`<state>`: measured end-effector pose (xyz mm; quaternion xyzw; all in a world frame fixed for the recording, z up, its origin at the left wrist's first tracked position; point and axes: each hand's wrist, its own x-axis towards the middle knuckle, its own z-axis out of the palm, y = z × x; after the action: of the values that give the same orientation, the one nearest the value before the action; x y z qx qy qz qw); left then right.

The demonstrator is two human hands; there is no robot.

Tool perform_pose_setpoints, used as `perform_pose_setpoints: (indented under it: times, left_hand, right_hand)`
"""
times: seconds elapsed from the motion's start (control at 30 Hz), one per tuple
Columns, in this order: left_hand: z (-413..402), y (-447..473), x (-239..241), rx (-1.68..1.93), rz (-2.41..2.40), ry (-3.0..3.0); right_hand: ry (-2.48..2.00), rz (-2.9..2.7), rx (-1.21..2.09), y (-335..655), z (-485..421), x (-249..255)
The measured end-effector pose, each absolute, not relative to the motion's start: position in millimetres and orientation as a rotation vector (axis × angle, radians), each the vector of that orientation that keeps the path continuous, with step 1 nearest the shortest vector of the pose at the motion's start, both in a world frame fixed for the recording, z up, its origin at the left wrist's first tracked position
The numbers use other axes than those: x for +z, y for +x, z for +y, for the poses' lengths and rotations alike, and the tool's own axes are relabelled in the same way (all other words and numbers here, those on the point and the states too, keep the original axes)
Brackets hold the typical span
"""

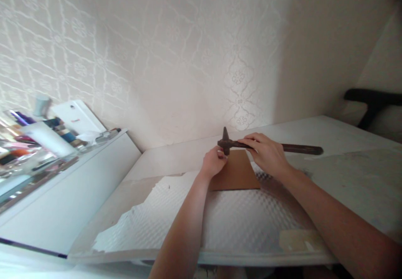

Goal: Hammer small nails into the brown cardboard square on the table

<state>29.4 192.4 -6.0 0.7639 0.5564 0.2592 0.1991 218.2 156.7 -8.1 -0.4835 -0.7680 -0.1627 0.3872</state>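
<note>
My right hand [268, 153] is wrapped round the dark wooden handle of a hammer [225, 141], gripping it near the head. The handle sticks out to the right past my hand, and the hammer's head hangs just above my left fingers. My left hand [215, 161] rests at the left far corner of a flat brown board [237, 172], its fingers drawn together. Whatever those fingers pinch, if anything, is hidden behind them and the hammer head. Under the board lies a white quilted sheet [176, 212] with a ragged left edge.
A white table [317, 134] runs back to a patterned wall. To the left stands a white cabinet [72, 191] topped with blurred small bottles and tubes, plus a white box [78, 117]. Part of a black chair [370, 99] shows at the right.
</note>
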Motion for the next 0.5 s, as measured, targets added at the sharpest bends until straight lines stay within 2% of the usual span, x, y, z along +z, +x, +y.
perform_pose_setpoints:
  times: [0.5]
  left_hand:
    - [201, 18, -9, 0.722, 1.22, 1.888]
  right_hand:
    - [-1.176, -1.97, -0.422, 219, 159, -10]
